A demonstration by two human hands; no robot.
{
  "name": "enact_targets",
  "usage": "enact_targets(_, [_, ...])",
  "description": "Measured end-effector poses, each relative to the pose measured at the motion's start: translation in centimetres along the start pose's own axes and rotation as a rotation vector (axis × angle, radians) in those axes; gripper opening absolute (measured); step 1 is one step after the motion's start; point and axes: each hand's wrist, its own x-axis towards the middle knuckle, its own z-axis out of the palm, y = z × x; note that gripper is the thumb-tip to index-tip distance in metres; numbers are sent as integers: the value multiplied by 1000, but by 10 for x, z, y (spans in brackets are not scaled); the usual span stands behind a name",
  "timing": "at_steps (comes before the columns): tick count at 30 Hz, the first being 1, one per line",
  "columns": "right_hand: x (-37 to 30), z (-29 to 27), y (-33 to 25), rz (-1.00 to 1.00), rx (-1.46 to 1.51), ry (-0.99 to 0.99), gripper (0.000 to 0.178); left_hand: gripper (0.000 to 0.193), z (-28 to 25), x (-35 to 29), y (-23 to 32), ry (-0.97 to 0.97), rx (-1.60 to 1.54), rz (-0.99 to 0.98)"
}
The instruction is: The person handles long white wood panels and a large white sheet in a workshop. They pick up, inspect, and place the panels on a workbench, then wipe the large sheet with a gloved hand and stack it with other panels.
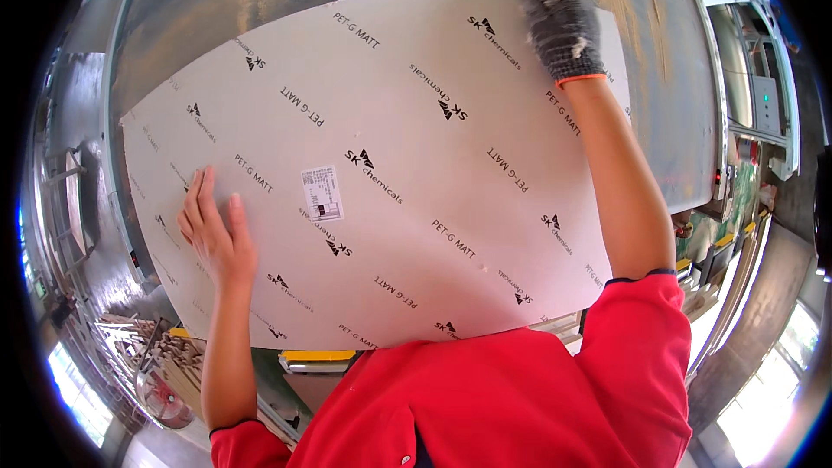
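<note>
A large white panel [390,191] with dark slanting print all over lies on a worn grey-brown work surface [225,0], its near edge close against my red shirt. A small white label [323,193] is stuck on it left of the middle. My bare left hand [215,230] rests on the panel's left part, fingers stretched out and holding nothing. At the far right my right hand [562,24], in a dark grey knit glove with an orange cuff, reaches the panel's far edge. Its fingertips are blurred, so their grip on the edge is unclear.
To the right stands a machine with a pale control box [764,104] and a green light. Stacked long boards [732,282] lie at the lower right. Wooden strips [165,355] are heaped at the lower left, near a round red fan-like thing [163,399]. A yellow-topped bar [321,356] shows beneath the panel's near edge.
</note>
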Motion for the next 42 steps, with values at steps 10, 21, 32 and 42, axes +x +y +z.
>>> enact_targets(10, [1, -21, -18, 757, 459, 384, 7, 36, -9, 115, 110, -179, -632, 96])
enact_targets(21, [4, -38, -23, 1084, 979, 413, 13, 34, 66, 215, 231, -359, -598, 243])
enact_targets(32, [-1, -27, -19, 911, 971, 487, 11, 31, 71, 206, 235, -361, -678, 194])
enact_targets(42, [10, -47, -34, 1043, 1061, 501, 13, 27, 72, 210, 234, -286, -505, 290])
